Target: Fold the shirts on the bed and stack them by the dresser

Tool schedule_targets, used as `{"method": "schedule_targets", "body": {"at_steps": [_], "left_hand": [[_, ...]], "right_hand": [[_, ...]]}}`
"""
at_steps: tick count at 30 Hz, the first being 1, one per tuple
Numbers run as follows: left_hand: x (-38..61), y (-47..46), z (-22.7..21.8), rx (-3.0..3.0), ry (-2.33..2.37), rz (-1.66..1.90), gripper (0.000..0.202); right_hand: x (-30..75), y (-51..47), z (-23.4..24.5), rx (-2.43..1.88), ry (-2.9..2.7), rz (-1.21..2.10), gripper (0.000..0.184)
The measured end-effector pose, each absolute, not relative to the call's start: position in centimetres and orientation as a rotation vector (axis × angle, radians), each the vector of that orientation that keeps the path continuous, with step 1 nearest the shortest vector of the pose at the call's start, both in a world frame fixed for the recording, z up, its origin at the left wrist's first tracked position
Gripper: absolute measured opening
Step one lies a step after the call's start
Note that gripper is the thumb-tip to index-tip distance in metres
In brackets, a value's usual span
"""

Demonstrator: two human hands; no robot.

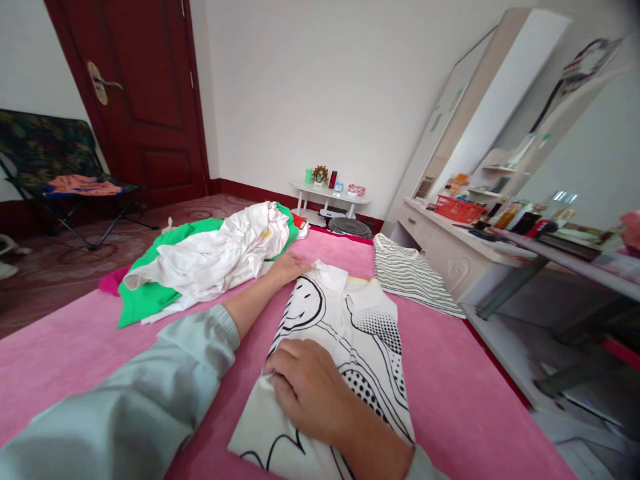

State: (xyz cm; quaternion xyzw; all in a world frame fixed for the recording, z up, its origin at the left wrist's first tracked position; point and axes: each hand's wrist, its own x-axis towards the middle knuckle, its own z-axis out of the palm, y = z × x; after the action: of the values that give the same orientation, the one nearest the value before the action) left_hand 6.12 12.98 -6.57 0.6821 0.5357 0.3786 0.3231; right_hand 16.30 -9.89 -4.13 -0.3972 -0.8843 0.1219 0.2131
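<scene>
A white polo shirt (373, 317) with black line drawings and dots lies on the pink bedspread (465, 393), its collar away from me and its left side folded inward. My left hand (287, 268) reaches to the shoulder by the collar, its fingers closed on the cloth there, partly hidden. Lower down, my right hand (313, 387) pinches the shirt's folded left edge between bent fingers. Left of the shirt is a crumpled heap with a white garment (220, 250) over a green one (145, 280). A striped garment (413, 273) lies flat at the far right.
A dressing table (443, 243) with a red basket (457, 208) and bottles stands right of the bed, beside a grey metal-legged table (515, 287). Against the back wall is a low white table (325, 191). A folding chair (65, 167) stands left, near the dark red door (145, 87).
</scene>
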Motion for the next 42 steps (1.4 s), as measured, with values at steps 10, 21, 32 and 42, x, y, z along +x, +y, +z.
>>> {"method": "schedule_targets", "body": {"at_steps": [10,21,32,42], "left_hand": [[7.8,11.4,-6.6,2.165,1.335,1.263,0.043],[8.6,8.5,-4.9,2.702,0.842,1.053,0.03],[7.6,9.6,-6.1,2.471,0.847,1.033,0.028],[7.5,10.7,-7.9,2.635,1.137,0.571,0.061]], "right_hand": [[16.5,-9.9,-4.3,-1.109,-2.45,0.308,0.012],[16.5,-9.8,-4.6,-1.11,-2.456,0.236,0.012],[16.6,-9.8,-4.8,-1.094,-2.448,0.202,0.013],[16.7,-9.8,-4.8,-1.1,-2.438,0.199,0.014]]}}
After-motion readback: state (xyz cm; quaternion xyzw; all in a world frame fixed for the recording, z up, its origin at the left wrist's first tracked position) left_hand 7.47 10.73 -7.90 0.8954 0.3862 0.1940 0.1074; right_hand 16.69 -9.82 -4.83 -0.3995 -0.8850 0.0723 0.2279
